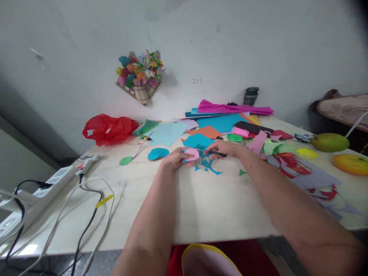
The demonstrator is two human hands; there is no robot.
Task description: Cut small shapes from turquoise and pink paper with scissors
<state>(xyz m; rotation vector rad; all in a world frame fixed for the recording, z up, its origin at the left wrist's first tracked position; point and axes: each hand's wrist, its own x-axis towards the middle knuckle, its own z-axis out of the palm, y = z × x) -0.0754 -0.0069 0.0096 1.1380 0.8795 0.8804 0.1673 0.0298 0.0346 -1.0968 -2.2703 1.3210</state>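
My left hand (175,158) pinches a pink paper disc (192,154) at its left edge, with a bit of blue paper showing behind it. In my right hand (221,148) is a thin, black-handled tool (217,153) that looks like scissors seen edge-on, its slim metal blade reaching left past the disc's upper edge. Fingers partly hide its handle. Small blue paper offcuts (207,164) lie under and beside my hands. Left of them rest round blue paper pieces (158,153) and a green paper disc (125,160).
Coloured sheets (221,123) and a magenta roll (235,108) lie along the wall. Scraps (290,163), a mango (329,142) and an orange-yellow fruit (352,164) are at right. A red plastic bag (109,128), power strip (53,182) and cables (93,218) occupy the left.
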